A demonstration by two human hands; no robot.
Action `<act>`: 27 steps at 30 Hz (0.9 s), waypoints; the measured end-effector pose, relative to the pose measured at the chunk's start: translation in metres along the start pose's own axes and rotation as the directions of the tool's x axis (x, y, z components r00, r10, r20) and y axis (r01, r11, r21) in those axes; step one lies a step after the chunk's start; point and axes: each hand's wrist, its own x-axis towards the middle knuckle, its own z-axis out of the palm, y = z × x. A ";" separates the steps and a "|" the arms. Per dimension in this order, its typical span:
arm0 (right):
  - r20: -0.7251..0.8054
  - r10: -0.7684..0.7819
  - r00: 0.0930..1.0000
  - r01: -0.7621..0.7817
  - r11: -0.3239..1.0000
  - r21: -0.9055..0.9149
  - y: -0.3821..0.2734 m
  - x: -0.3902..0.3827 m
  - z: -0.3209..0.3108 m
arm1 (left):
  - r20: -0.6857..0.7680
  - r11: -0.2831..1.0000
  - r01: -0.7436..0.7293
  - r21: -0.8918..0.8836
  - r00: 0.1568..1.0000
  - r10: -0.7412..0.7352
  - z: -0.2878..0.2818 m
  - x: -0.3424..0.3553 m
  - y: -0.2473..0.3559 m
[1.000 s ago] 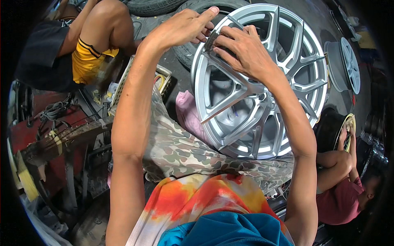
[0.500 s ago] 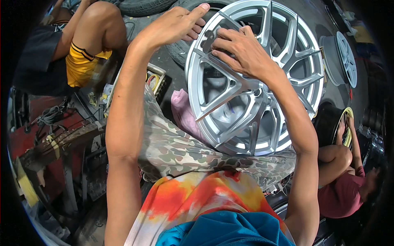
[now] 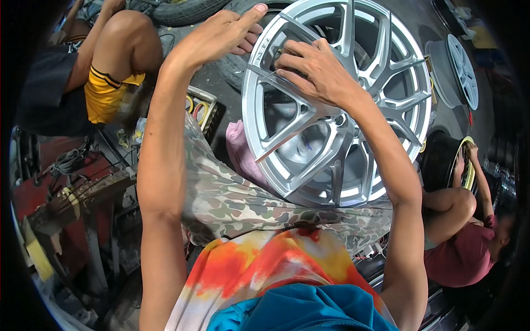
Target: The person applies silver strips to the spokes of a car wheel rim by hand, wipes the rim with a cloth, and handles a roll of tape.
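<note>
A large silver alloy wheel [image 3: 335,194] with split spokes leans tilted against my lap. At its upper left outer edge, my left hand [image 3: 223,36] curls its fingers at the rim, thumb stretched out to the right. My right hand [image 3: 317,69] lies over a spoke on the wheel's upper left side, fingers bent and pressed down. Whatever lies under those fingertips is hidden. Camouflage trousers [image 3: 226,190] cover my legs below the wheel. A pink cloth [image 3: 243,151] hangs at the wheel's lower left edge.
A crate [image 3: 205,107] holding tape rolls stands left of the wheel. Tyres [image 3: 190,11] lie beyond. Another silver wheel [image 3: 462,71] stands at the right. One person [image 3: 464,254] handles a yellow-rimmed wheel [image 3: 468,165]; another, in yellow shorts [image 3: 105,96], sits left. A metal frame [image 3: 83,204] stands near left.
The whole view has shifted slightly, so the wheel appears a little further left. My right hand has slid slightly down the spoke. My left hand keeps its place at the rim.
</note>
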 end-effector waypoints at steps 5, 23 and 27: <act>-0.001 0.021 1.000 -0.021 0.999 0.024 0.003 -0.010 0.001 | -0.013 0.997 0.073 -0.024 0.997 -0.073 -0.002 0.010 -0.015; 0.151 0.072 0.986 -0.072 0.997 -0.005 0.004 -0.045 -0.012 | -0.021 0.996 0.040 0.076 0.999 -0.038 -0.003 0.013 -0.020; 0.133 0.073 0.988 -0.071 0.997 -0.022 0.006 -0.061 -0.016 | -0.026 0.896 -0.088 0.435 0.994 0.111 0.006 0.008 -0.022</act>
